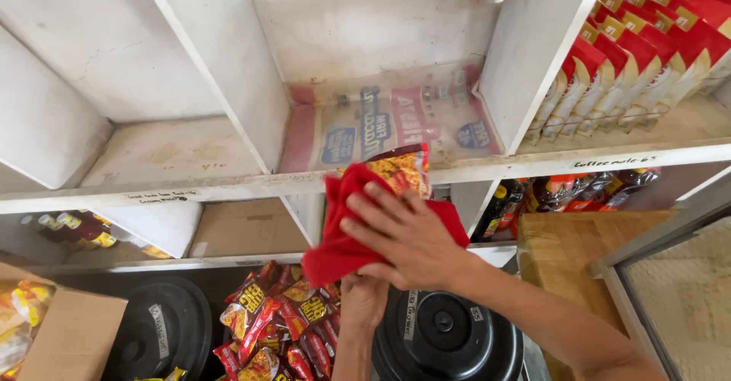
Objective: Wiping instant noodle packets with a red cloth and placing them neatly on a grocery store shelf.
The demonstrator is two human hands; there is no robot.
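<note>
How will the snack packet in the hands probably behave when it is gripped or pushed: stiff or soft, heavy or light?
The snack packet is a thin printed pouch, so it is probably light and crinkly, yielding under a squeeze. Its glossy film may be slippery; the red cloth pressed on it by the right hand could add grip. The left hand holds it from below, so it likely flops unsupported.

- A red and yellow crinkly foil snack packet [400,169] stands roughly upright in mid-air, just in front of the white shelf edge. Only its top part shows above the cloth; the lower part is hidden.
- A bright red soft cloth [343,251] is draped over the packet's front and bunched, hanging down below it in folds. Its upper corner rises just beside the packet's top left.
</note>
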